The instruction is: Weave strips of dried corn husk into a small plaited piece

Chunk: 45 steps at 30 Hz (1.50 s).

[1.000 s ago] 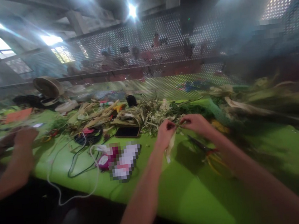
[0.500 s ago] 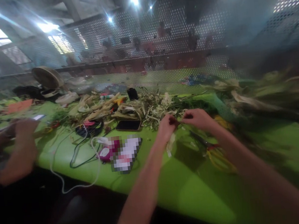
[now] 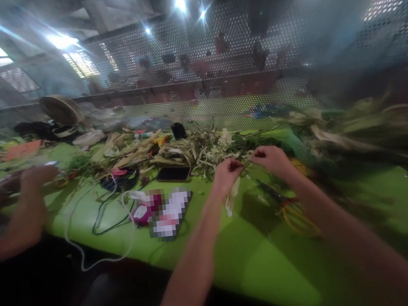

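Note:
My left hand is pinched shut on a pale leaf strip that hangs down from it toward the green table. My right hand is also pinched, holding the other end of a thin strand that runs between the two hands. Both hands hover just in front of a heap of dry leaves and husks. Yellow-handled scissors lie on the table below my right wrist.
A dark phone lies left of my hands, with black and white cables and a pink gadget beside it. Another person's forearm and hand rest at the left. A perforated metal screen stands behind the table.
My hands have drawn slightly apart, stretching the strand between them. The view has shifted a little; the other person's hand stays at the left.

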Each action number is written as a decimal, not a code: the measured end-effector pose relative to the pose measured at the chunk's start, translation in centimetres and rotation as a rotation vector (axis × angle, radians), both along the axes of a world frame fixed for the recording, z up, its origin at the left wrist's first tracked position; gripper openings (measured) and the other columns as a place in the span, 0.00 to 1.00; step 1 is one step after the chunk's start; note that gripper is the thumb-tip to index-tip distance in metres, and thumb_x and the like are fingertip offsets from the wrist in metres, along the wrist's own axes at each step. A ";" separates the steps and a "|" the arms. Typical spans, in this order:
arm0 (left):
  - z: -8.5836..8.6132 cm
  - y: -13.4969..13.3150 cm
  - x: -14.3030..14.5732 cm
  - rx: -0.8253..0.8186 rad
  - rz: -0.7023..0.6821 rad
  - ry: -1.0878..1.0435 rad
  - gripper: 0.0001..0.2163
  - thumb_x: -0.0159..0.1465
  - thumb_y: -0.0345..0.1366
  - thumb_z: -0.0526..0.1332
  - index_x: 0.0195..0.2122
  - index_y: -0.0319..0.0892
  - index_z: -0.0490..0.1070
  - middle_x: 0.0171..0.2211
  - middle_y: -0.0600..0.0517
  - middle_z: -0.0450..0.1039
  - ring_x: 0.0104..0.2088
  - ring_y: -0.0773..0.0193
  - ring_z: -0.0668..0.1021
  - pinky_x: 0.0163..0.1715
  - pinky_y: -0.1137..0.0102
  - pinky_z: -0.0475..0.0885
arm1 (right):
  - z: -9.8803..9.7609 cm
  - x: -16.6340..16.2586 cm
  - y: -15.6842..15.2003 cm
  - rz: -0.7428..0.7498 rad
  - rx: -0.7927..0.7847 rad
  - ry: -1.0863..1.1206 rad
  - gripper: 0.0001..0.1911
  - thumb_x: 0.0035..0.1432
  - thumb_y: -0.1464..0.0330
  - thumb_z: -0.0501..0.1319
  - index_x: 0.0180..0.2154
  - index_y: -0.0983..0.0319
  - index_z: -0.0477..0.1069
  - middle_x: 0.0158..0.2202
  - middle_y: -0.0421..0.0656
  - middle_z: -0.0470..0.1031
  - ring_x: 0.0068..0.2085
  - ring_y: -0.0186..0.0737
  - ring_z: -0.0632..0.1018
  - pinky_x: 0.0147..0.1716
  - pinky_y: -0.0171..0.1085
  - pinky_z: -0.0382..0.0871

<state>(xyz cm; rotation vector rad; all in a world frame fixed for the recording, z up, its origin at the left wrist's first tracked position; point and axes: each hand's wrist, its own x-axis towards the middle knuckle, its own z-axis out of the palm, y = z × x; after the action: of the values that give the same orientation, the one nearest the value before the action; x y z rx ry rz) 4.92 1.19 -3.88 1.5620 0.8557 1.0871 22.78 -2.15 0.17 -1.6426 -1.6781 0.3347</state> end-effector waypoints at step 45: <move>-0.2 0.3 -0.4 -0.045 -0.061 -0.117 0.08 0.57 0.37 0.65 0.33 0.40 0.67 0.28 0.56 0.67 0.30 0.70 0.68 0.34 0.73 0.64 | -0.3 -1.9 -0.8 0.129 0.068 0.153 0.08 0.53 0.65 0.64 0.34 0.60 0.78 0.31 0.41 0.80 0.28 0.37 0.76 0.27 0.33 0.68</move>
<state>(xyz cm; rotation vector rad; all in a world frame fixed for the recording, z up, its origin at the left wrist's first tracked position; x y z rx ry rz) 4.52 1.45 -4.03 1.4638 0.7442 1.0968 20.87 -2.93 -0.17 -1.4262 -1.6646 0.4498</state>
